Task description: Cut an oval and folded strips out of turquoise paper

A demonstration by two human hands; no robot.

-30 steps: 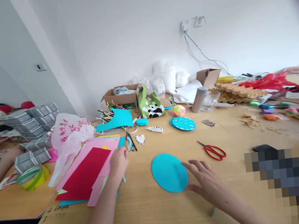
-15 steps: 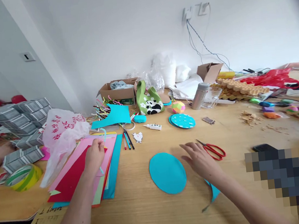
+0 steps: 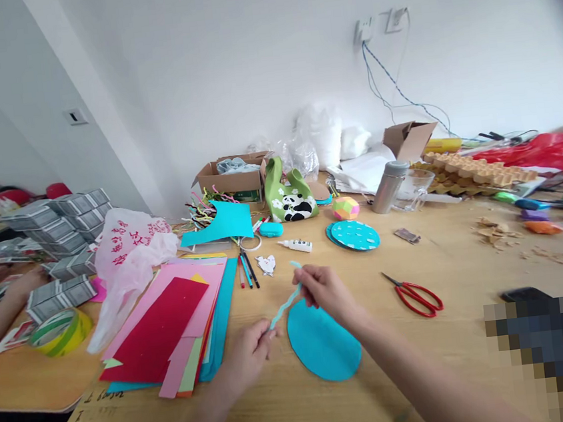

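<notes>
A thin, wavy light blue strip [image 3: 286,304] is stretched between my hands. My left hand [image 3: 256,348] pinches its lower end, left of the turquoise paper circle [image 3: 326,347]. The upper end is held in the closed fingers of my right hand [image 3: 323,290], above the circle's top edge. That circle lies flat on the table, partly covered by my right hand and wrist. Red-handled scissors [image 3: 419,297] lie to the right of my right forearm, blades parted slightly. Left of my left hand is a stack of coloured paper [image 3: 168,330], a dark red sheet uppermost.
Behind the circle lie markers [image 3: 247,270], a white glue bottle [image 3: 298,245] and white-patterned turquoise discs [image 3: 354,235]. A steel flask [image 3: 389,186] and glass mug [image 3: 417,188] stand farther back. At left are yellow-green tape [image 3: 60,331], a plastic bag [image 3: 132,253] and another person's arms [image 3: 8,313].
My left hand has come right from the paper stack with the strip. My right hand has moved left from beside the scissors and now grips the strip's other end. The view has shifted slightly.
</notes>
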